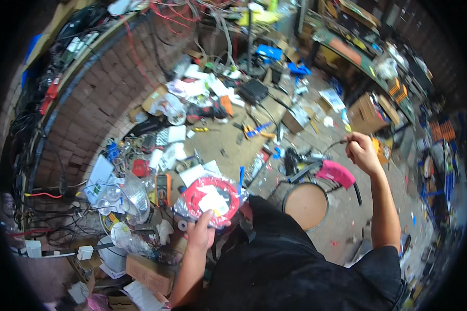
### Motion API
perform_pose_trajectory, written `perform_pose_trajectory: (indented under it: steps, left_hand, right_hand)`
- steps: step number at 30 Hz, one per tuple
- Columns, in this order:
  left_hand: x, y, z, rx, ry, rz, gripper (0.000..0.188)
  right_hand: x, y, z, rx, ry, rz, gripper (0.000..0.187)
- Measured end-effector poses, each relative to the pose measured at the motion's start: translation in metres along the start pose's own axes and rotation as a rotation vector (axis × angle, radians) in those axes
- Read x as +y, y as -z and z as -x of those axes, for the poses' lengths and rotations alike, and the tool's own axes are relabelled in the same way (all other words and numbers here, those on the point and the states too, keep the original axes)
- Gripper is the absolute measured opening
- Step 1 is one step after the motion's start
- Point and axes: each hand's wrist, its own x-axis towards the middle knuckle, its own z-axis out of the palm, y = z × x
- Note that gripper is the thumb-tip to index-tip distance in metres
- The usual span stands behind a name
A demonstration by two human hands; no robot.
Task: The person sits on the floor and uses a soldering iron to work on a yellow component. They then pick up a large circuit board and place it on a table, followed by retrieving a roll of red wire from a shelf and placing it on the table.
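Note:
My left hand point(201, 234) grips the near edge of a clear plastic bag with a coil of red cable point(193, 196) inside. A white label lies over the middle of the coil. The thumb is on top and the other fingers are hidden beneath. Out to the right, my right hand point(362, 153) is raised above the floor with its fingers closed. A thin dark strand point(333, 145), like a wire, runs from its fingertips toward the left; its far end is lost in the clutter. Just left of the bag lies an orange and black multimeter point(162, 189).
A chair with a round tan seat point(306, 206) and a pink backrest point(336, 173) stands between my hands. Pliers point(257, 130), a black box point(253, 91) and papers crowd the bench point(218, 139). A cardboard box point(367, 114) sits far right. Loose cables tangle at left.

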Motion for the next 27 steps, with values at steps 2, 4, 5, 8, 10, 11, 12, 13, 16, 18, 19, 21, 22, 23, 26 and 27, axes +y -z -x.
perform_pose_trajectory:
  steps: [2, 4, 5, 8, 10, 11, 12, 13, 16, 18, 19, 21, 22, 23, 26, 27]
  left_hand:
    - [-0.013, -0.012, 0.008, -0.044, 0.061, -0.037, 0.041]
    - [-0.033, -0.012, 0.015, -0.087, 0.149, -0.002, 0.040]
    - [-0.042, -0.023, 0.020, -0.089, 0.183, -0.011, 0.041]
    - [-0.065, -0.041, 0.037, -0.177, 0.249, -0.062, 0.044]
    - [-0.089, -0.056, 0.047, -0.200, 0.279, -0.138, 0.045]
    - [-0.098, -0.060, 0.050, -0.207, 0.324, -0.163, 0.046]
    - [-0.108, -0.065, 0.053, -0.211, 0.364, -0.187, 0.046]
    - [-0.115, -0.075, 0.058, -0.245, 0.386, -0.203, 0.048]
    - [-0.153, -0.089, 0.058, -0.328, 0.425, -0.285, 0.051]
    - [-0.176, -0.113, 0.060, -0.339, 0.457, -0.318, 0.050]
    - [-0.189, -0.126, 0.059, -0.350, 0.476, -0.352, 0.050]
    - [-0.219, -0.173, 0.065, -0.380, 0.491, -0.389, 0.049]
    - [-0.238, -0.190, 0.063, -0.430, 0.522, -0.400, 0.049]
    - [-0.259, -0.212, 0.064, -0.460, 0.526, -0.414, 0.049]
    - [-0.329, -0.294, 0.075, -0.538, 0.538, -0.440, 0.050]
    - [-0.358, -0.323, 0.082, -0.556, 0.535, -0.440, 0.051]
  right_hand:
    - [0.063, 0.032, 0.077, 0.126, -0.135, -0.230, 0.023]
    - [0.095, 0.053, 0.150, 0.317, -0.264, -0.152, 0.010]
    - [0.109, 0.063, 0.184, 0.388, -0.320, -0.133, 0.011]
    - [0.118, 0.094, 0.270, 0.601, -0.411, -0.111, 0.017]
    - [0.138, 0.114, 0.324, 0.819, -0.298, -0.349, 0.016]
    - [0.148, 0.118, 0.344, 0.981, -0.209, -0.423, 0.013]
    - [0.156, 0.124, 0.367, 1.116, -0.124, -0.473, 0.010]
    - [0.164, 0.131, 0.387, 1.215, -0.049, -0.595, 0.011]
    - [0.190, 0.143, 0.433, 1.355, 0.093, -0.839, 0.017]
    - [0.210, 0.149, 0.456, 1.212, -0.082, -0.901, 0.022]
    - [0.227, 0.152, 0.467, 1.141, -0.200, -0.815, 0.022]
    - [0.255, 0.161, 0.476, 1.049, -0.386, -0.682, 0.024]
    - [0.267, 0.165, 0.477, 1.037, -0.460, -0.633, 0.025]
    - [0.289, 0.171, 0.484, 1.035, -0.448, -0.687, 0.026]
    - [0.328, 0.206, 0.503, 1.032, -0.439, -0.724, 0.028]
    - [0.331, 0.227, 0.511, 1.039, -0.429, -0.749, 0.026]
